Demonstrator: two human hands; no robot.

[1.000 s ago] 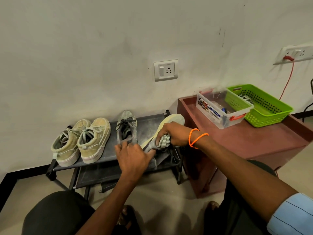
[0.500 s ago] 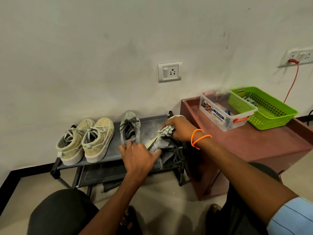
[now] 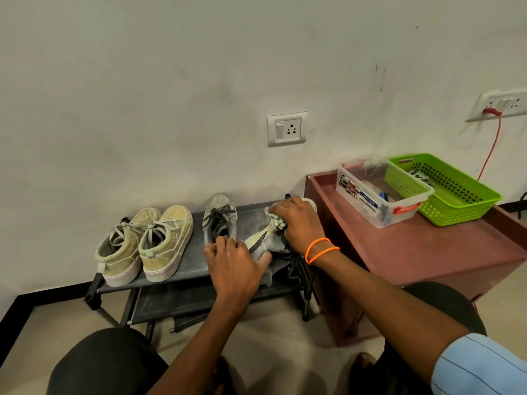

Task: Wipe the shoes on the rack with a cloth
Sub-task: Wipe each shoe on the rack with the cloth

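Note:
A low black shoe rack (image 3: 191, 266) stands against the wall. On its right end lies a grey shoe (image 3: 265, 242) tipped on its side, pale sole showing. My left hand (image 3: 232, 266) grips its heel end. My right hand (image 3: 299, 223), with orange bands at the wrist, presses a bunched grey cloth (image 3: 272, 216) against the shoe near its toe. Its upright grey mate (image 3: 219, 219) stands just to the left. Two beige sneakers (image 3: 142, 246) sit at the rack's left end.
A maroon side table (image 3: 413, 249) stands right of the rack, carrying a clear plastic box (image 3: 376, 192) and a green basket (image 3: 445, 189). A wall socket (image 3: 286, 129) is above the rack. A red cable hangs from a second socket (image 3: 502, 105). My knees fill the bottom.
My right hand with the cloth has slid along the tipped shoe from its middle up toward the toe by the wall. The left hand has kept its hold on the heel.

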